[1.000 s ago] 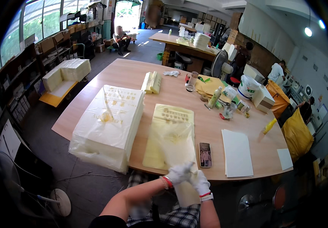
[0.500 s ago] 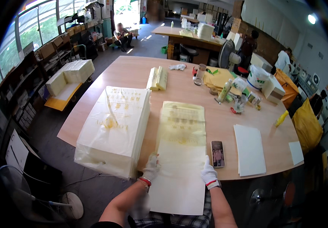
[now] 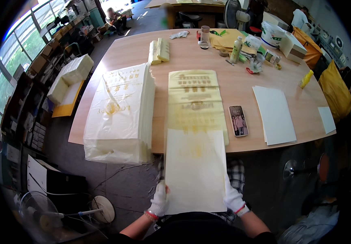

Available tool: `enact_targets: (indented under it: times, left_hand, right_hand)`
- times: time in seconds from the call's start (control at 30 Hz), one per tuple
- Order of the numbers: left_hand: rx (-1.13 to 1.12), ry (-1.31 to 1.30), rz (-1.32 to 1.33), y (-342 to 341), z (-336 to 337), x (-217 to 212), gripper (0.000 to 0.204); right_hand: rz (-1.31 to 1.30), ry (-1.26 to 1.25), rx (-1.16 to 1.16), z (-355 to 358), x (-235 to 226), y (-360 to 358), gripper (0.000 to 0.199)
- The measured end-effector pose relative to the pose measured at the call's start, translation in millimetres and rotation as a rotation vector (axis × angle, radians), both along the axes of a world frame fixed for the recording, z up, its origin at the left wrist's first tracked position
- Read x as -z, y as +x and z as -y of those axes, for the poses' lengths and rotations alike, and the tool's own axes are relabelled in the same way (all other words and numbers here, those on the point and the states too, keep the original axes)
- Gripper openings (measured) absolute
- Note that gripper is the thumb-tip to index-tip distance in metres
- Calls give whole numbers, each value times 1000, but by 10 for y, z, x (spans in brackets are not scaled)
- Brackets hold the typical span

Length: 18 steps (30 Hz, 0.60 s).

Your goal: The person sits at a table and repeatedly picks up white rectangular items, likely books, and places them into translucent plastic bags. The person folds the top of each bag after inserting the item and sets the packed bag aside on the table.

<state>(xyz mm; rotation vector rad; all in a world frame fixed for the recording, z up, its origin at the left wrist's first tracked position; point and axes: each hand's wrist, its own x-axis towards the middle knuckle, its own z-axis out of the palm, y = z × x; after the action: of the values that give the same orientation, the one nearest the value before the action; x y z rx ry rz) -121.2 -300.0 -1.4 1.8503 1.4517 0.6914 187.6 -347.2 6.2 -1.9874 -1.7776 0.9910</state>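
My left hand, in a white glove, grips the left edge of a white paper sheet or stack near its lower corner. My right hand, gloved too, is closed on the opposite edge. The paper's near part hangs past the table edge, over my lap. Beyond it a yellowish translucent plastic bag with printing lies flat on the table. Faint yellow print also shows over the paper; how far the paper sits inside the bag, I cannot tell. To the left stands a thick pile of printed plastic bags.
Right of the bag lie a phone and white sheets. Folded yellowish bundles are farther back. Bottles, tape and a bucket crowd the far right. A yellow bottle stands near the right edge; a fan is at lower left.
Both hands have drawn back toward my body with the paper, away from the table edge. More of the printed bag shows flat on the table. The view has shifted downward.
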Motion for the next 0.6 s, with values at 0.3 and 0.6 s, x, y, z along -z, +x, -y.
enact_targets:
  times: [0.3, 0.6]
  left_hand:
    - [231, -33, 146, -119, 512, -260, 10]
    - [155, 145, 329, 77, 223, -220, 10]
  right_hand:
    - [173, 279, -282, 805, 355, -36, 49]
    - [-63, 200, 19, 670, 62, 263, 36]
